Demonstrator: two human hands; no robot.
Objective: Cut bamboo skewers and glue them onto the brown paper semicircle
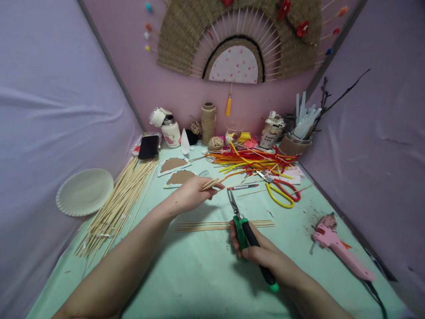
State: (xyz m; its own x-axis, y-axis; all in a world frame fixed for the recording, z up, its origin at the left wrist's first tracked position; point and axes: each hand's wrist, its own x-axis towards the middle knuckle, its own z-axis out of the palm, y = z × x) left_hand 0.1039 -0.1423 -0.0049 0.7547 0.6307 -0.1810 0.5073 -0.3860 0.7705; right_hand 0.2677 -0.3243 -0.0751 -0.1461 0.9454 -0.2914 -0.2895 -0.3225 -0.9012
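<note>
While pinching a small bundle of pale wooden sticks (210, 184) above the pale green desk (186, 270), presses the fingers of the left hand (191, 193) together around it, seemingly to stop such thin, smooth rods from slipping apart. Wraps the fingers of the right hand (270, 259) round the green-and-black handles of the cutters (251, 235), probably for leverage, with the narrow metal blades directed forward, away from the body. Beneath and beside the right hand, note a row of slender rods (202, 226), laid nearly parallel, perhaps against rolling or tangling. At left, see a loose sheaf of long skewers (124, 199), straight and dry-looking, near a white plate (84, 192) with a ribbed rim. Farther back, find brown cardboard half-rounds (174, 165) with pale edging, a cone of coarse twine (208, 124) upright on a flat base, and limp red, orange and yellow strips (252, 161) heaped near loop-handled scissors (269, 180). At right, notice a pink glue gun (345, 254), well apart from both hands, probably for elbow room.
</note>
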